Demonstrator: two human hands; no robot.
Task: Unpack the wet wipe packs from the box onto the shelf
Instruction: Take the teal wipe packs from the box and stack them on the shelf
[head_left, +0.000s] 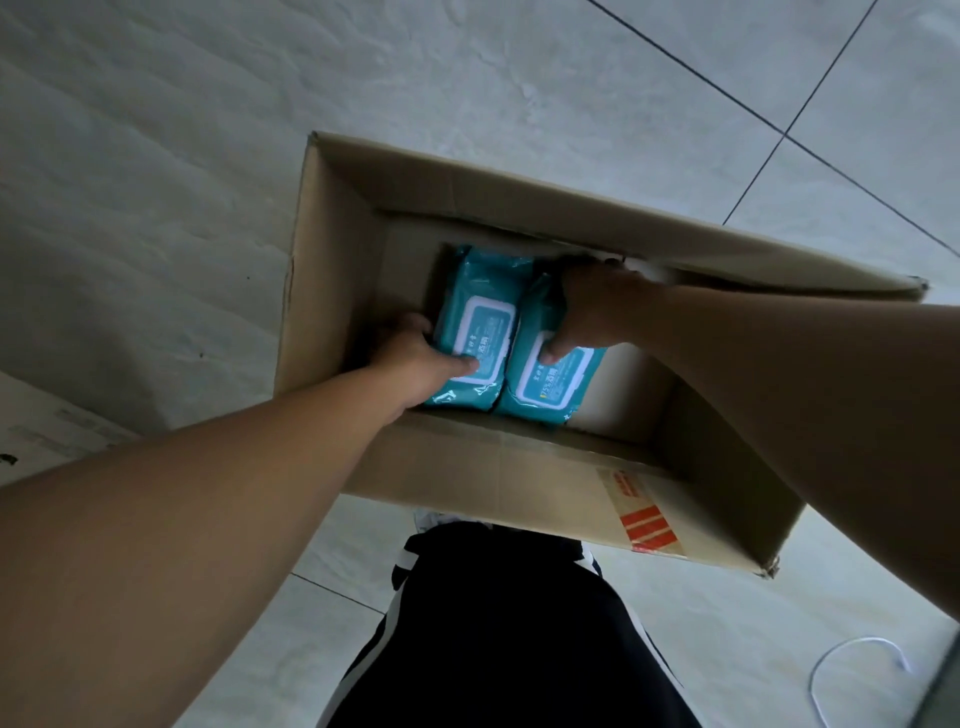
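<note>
Head view looks straight down past my two bare forearms into an open cardboard box (519, 478) that stands on the pale tiled floor (156, 182). Its flaps stand up around the opening, and the near flap carries a strip of tape (644, 519) with red bars.

Two teal wet wipe packs lie side by side inside the box, long edges touching, each with a white-framed lid facing up. They sit toward the left part of the box, and bare cardboard shows to their right.

My left hand (415, 358) holds the left pack (480, 312): the thumb presses on the near part of its lid and the fingers curl round its outer left edge, between the pack and the box wall. My right hand (597, 312) holds the right pack (550, 384): the thumb presses on the top of its lid and the fingers reach over the far end, where they go out of sight below the far flap. I cannot tell whether either pack is raised off the bottom or rests on it.

Below the box are my black trousers (498, 623) with white side stripes. A thin white cable (831, 670) loops on the floor at the lower right.
</note>
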